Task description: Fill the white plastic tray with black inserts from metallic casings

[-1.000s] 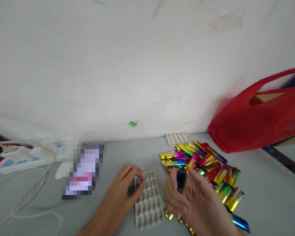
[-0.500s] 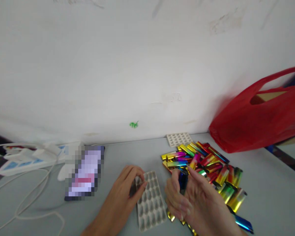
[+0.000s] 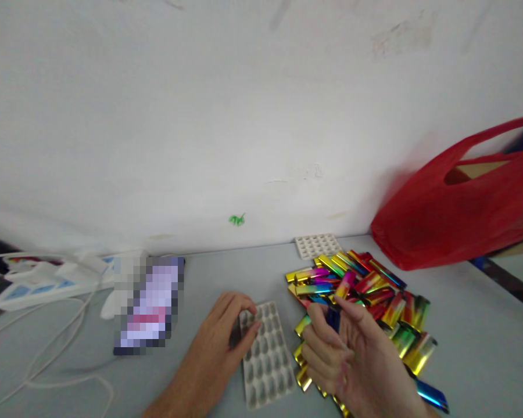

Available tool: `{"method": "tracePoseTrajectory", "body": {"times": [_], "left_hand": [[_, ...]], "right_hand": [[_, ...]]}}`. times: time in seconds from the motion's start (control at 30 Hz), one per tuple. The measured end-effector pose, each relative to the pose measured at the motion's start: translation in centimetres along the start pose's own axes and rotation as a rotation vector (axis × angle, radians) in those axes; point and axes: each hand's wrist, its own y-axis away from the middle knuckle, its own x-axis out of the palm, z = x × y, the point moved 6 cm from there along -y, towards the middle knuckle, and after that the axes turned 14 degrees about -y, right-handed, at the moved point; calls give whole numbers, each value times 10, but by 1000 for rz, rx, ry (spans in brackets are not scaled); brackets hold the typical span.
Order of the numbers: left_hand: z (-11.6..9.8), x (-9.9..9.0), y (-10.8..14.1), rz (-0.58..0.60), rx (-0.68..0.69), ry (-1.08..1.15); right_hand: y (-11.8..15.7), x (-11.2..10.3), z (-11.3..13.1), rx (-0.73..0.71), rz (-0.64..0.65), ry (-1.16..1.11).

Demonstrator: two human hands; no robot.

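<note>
Table (image 3: 226, 271) | celled tray (image 3: 270, 363) by left hand (image 3: 224, 331) | red bag (image 3: 462, 215): contents unclear

Tray (image 3: 268, 360): grey-white, patterned with rows of oval hollows in darker grey
Far tray (image 3: 317, 246): off-white, with a grid of shadowed hollows
Cases (image 3: 368, 284): shiny metallic gold, red, green, magenta and blue, several fading from one colour into another
Held case (image 3: 333, 319): dark blue
Outlying case (image 3: 433, 397): bright metallic blue with a paler gleam
Bag (image 3: 453, 215): plain red
Table (image 3: 230, 267): plain grey
Wall (image 3: 200, 116): white, with grey scuffs and beige patches
Wall mark (image 3: 237, 220): green
Phone (image 3: 154, 296): blurred into squares, pale lilac with a pinkish-red band, dark edges
Power strip (image 3: 35, 289): white with light-blue panels
Cable (image 3: 76, 331): white
</note>
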Motion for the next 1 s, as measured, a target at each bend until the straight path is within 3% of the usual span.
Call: {"method": "tracePoseTrajectory", "body": {"times": [0.17,0.43,0.57,0.77,1.0], "left_hand": [[4,0,2,-38,-84,20],[7,-1,1,-65,-211,74],[5,-3,-1,-77,-231,95],[-3,-1,-3,-94,-139,161],[-1,3,-5,-115,-111,201]], "right_hand": [[0,-2,-3,-31,-64,200],[3,1,10,-328,-123,967],[-2,11,12,-384,-198,1258],[-30,43,0,-422,-38,1609],[-56,32,-4,-359,-17,1781]]}}
